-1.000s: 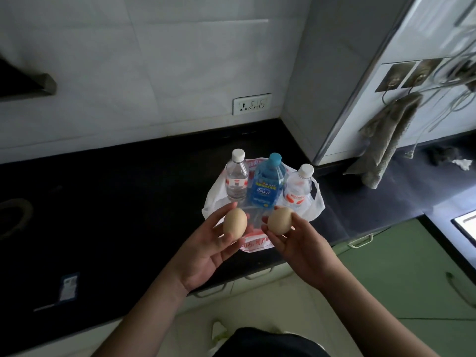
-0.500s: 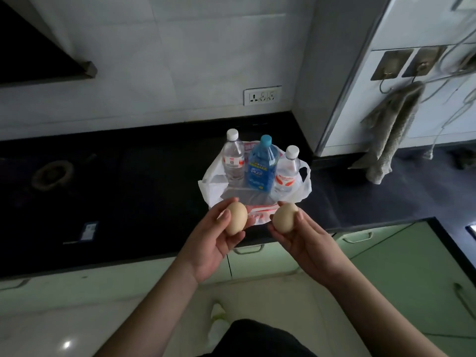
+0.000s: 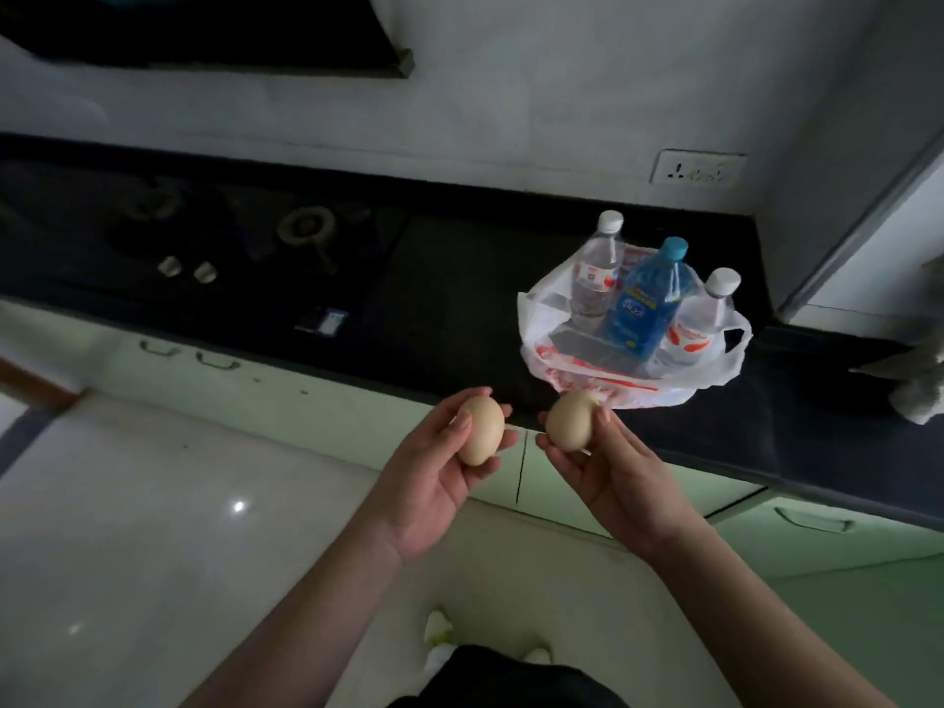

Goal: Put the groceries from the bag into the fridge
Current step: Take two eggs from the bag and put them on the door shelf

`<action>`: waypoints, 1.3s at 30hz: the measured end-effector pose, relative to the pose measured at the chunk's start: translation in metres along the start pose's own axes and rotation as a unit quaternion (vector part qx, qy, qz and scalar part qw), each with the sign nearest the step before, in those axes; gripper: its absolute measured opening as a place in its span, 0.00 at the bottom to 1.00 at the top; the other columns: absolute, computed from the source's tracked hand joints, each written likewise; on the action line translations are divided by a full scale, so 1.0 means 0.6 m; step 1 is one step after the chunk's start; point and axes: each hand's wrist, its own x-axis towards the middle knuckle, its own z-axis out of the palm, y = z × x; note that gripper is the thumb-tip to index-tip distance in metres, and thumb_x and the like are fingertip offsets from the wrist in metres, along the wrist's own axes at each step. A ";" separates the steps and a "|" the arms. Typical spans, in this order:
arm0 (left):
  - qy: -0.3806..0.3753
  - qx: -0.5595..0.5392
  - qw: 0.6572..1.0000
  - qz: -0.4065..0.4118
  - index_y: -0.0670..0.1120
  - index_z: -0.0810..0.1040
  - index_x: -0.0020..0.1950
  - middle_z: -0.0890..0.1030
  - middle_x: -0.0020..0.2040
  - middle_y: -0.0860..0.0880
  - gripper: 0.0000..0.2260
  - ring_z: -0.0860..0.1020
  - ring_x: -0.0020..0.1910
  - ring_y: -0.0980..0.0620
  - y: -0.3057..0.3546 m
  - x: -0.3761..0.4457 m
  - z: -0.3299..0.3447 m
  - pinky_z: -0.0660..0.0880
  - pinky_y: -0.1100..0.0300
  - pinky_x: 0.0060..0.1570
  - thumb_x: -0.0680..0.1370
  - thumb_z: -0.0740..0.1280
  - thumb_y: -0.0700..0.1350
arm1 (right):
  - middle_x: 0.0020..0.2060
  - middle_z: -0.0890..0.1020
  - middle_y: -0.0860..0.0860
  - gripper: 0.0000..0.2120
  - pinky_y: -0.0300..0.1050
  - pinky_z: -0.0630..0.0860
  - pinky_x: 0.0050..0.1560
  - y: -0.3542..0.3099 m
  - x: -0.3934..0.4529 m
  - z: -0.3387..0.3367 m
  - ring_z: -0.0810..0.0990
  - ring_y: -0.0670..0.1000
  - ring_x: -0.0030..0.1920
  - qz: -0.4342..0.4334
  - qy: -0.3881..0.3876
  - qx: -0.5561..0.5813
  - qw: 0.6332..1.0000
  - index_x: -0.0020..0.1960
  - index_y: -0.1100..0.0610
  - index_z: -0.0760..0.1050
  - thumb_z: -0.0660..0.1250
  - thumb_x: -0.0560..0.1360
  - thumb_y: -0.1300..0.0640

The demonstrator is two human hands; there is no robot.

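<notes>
My left hand [image 3: 434, 482] holds a beige egg [image 3: 480, 430], and my right hand [image 3: 623, 477] holds a second beige egg [image 3: 571, 420]. Both hands are off the counter edge, in front of the green cabinet doors. Behind them a white plastic bag [image 3: 710, 370] lies spread on the black counter [image 3: 459, 309]. In it stand a clear water bottle [image 3: 595, 273], a blue bottle [image 3: 649, 298] and another clear bottle [image 3: 707, 314]. No fridge interior is in view.
A gas hob with a burner [image 3: 305, 228] and knobs [image 3: 186, 270] sits on the counter's left. A wall socket [image 3: 697, 168] is above the bag. A grey cabinet side [image 3: 858, 171] rises at right, with a cloth [image 3: 919, 385] hanging. Pale floor lies below.
The view has swung left and back from the counter. Both hands, each still holding an egg, have drawn away from the bag, which now sits to the upper right.
</notes>
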 end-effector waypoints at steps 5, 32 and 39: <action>0.067 -0.040 0.994 0.077 0.45 0.79 0.60 0.82 0.56 0.42 0.16 0.83 0.52 0.47 0.035 -0.091 -0.060 0.80 0.62 0.43 0.73 0.70 0.47 | 0.53 0.81 0.62 0.20 0.44 0.80 0.49 0.054 0.006 0.076 0.82 0.57 0.51 0.069 -0.077 -0.029 0.994 0.60 0.59 0.77 0.69 0.73 0.48; 0.358 -0.172 0.830 0.391 0.44 0.78 0.63 0.81 0.60 0.43 0.15 0.81 0.56 0.44 0.020 -0.805 -0.372 0.81 0.61 0.45 0.77 0.65 0.44 | 0.52 0.79 0.60 0.14 0.45 0.80 0.50 0.641 -0.258 0.463 0.81 0.54 0.54 0.343 -0.348 -0.172 0.855 0.59 0.58 0.76 0.57 0.81 0.54; 0.382 -0.182 0.786 0.452 0.42 0.75 0.68 0.80 0.59 0.42 0.16 0.81 0.57 0.43 0.047 -0.876 -0.416 0.81 0.60 0.48 0.80 0.63 0.43 | 0.61 0.72 0.63 0.15 0.46 0.80 0.51 0.723 -0.269 0.541 0.80 0.55 0.55 0.377 -0.395 -0.172 0.820 0.62 0.59 0.73 0.57 0.81 0.54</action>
